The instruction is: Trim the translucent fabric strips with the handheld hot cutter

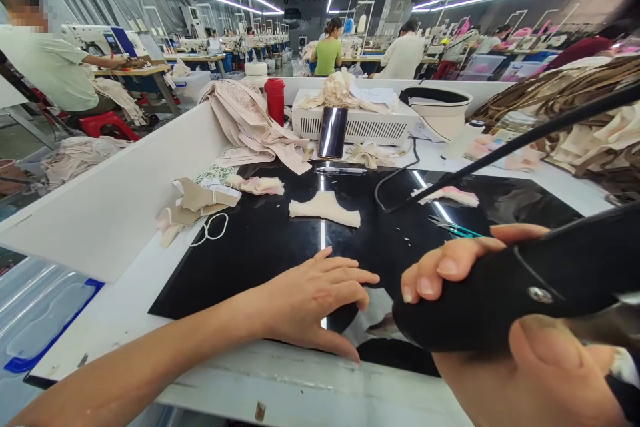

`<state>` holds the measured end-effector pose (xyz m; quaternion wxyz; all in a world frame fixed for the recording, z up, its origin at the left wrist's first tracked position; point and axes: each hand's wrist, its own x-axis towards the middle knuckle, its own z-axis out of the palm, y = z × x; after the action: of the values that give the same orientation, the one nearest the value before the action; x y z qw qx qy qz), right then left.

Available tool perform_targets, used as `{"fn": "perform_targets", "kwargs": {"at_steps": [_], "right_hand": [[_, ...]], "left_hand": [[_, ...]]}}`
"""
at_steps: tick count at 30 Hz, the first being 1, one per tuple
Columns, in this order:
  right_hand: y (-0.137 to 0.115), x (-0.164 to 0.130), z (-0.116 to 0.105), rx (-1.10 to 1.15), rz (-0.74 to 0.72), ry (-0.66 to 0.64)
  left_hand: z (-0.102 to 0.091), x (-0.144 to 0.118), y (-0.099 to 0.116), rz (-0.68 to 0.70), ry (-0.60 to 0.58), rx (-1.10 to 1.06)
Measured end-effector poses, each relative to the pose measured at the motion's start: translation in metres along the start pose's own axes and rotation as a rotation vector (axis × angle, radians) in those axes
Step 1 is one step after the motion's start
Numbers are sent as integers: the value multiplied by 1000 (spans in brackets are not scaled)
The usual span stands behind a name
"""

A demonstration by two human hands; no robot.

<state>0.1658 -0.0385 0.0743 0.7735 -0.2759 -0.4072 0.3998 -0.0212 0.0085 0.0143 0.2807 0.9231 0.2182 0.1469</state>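
Note:
My left hand point(315, 300) is held palm down over the near part of a glossy black mat point(250, 247), fingers spread and nothing in them. Close to its fingertips, a pale grey patch point(373, 317) shows on the mat; whether it is cloth or a reflection I cannot tell. My right hand point(505, 340) is wrapped round a thick black handheld tool point(575, 273) with a screw in its side. The tool's working end is not visible. Farther back on the mat, a cream fabric piece point(325, 209) with curved edges lies flat.
Fabric scraps point(205, 197) with white elastic lie left; teal-handled snips point(457, 228) lie right. A pen point(341, 170), phone point(333, 133), vented white box point(353, 121) and red bottle point(275, 101) stand behind. A black cable point(530, 137) crosses the right side. Co-workers sit beyond.

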Motion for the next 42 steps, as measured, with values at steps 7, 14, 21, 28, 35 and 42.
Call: {"fn": "perform_targets", "kwargs": {"at_steps": [7,14,21,28,35,42], "right_hand": [[-13,19,-11,-70,16,122],[-7,16,-23,-118,-100,30],[4,16,-21,-120,-125,-19],[5,16,-18,-111,-124,-27],[10,14,-13,-125,-82,-15],[20,20,-15,-170,-131,9]], "left_hand": [[-17,-5,-8,77,33,186],[-38,-13,-30,80,131,445],[-19,-8,-21,-9,327,521],[-13,-5,-15,56,222,403],[-5,-1,4,-53,163,169],[21,6,20,-185,127,81]]}}
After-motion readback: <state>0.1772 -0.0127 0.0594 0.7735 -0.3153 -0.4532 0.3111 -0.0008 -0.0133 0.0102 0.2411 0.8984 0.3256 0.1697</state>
